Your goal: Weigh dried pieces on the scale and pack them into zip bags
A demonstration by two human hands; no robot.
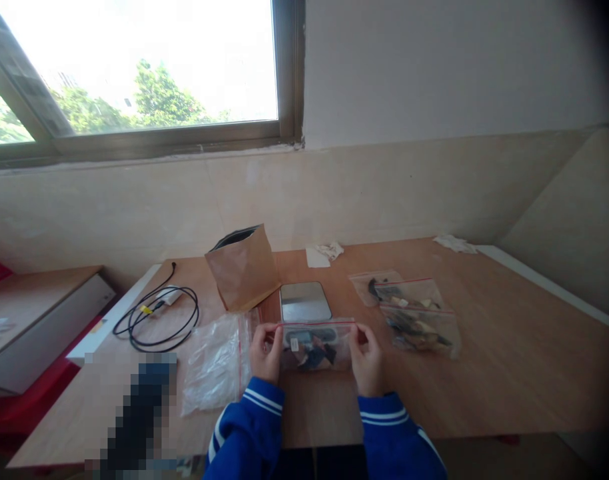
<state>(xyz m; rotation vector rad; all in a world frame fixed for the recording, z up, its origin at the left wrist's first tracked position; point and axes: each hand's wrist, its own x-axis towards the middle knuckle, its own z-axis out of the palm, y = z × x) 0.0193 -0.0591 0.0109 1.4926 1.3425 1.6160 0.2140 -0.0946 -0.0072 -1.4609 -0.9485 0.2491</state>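
Between my two hands a clear zip-lock bag (pixel 317 353) with a red seal strip is stretched out near the table's front edge. Dark items and a small white label show through its plastic. My left hand (pixel 265 353) pinches the bag's upper left corner, while my right hand (pixel 367 359) pinches the upper right one. Just behind the bag lies a flat scale with a silver top (pixel 305 301). Left of my left hand, empty-looking clear plastic bags (pixel 212 367) with red strips lie in a stack.
An open brown paper pouch (pixel 244 270) stands behind the plastic bags. Several filled zip-lock bags (pixel 419 327) lie to the right. At left are a coiled black cable (pixel 197 313) and a pixelated dark object (pixel 139 420). Crumpled white tissue (pixel 329 251) lies by the wall.
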